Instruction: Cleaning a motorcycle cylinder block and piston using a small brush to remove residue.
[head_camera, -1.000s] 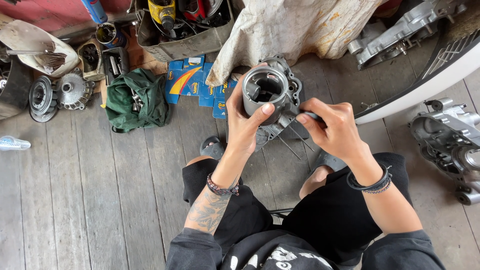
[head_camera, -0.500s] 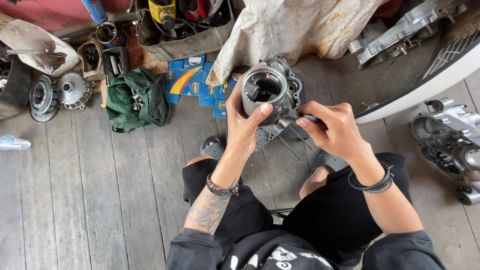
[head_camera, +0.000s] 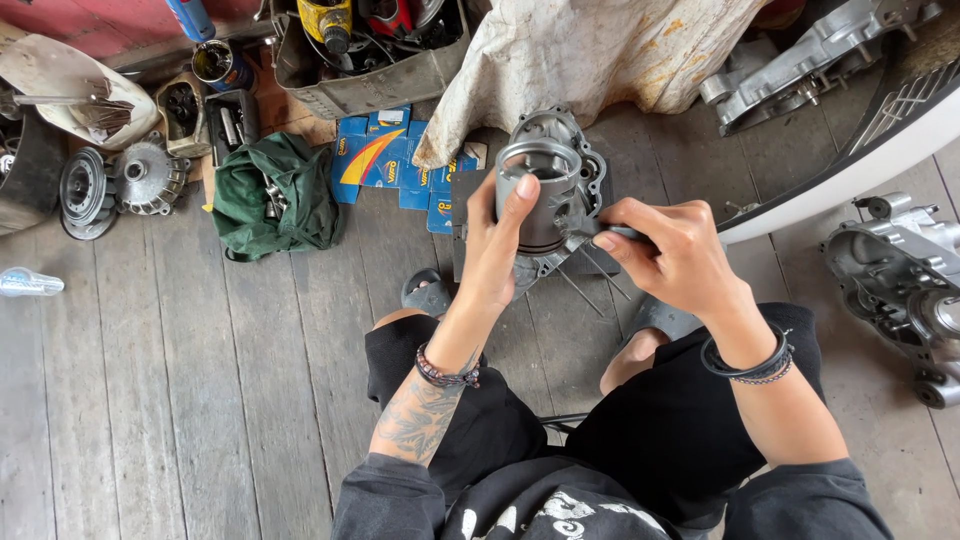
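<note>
The grey metal cylinder sleeve (head_camera: 540, 195) sits above the engine case (head_camera: 572, 190) on the plank floor (head_camera: 200, 380), its open bore facing up toward the camera, its long axis running roughly top to bottom and tilted slightly. The left hand (head_camera: 497, 255) wraps its side, thumb pressed on the rim, fingers curled behind. The right hand (head_camera: 668, 255) pinches a small dark part (head_camera: 625, 233) between thumb and forefinger beside the sleeve. Holding the sleeve steady and square probably matters most. A green cloth (head_camera: 275, 195) lies well apart.
</note>
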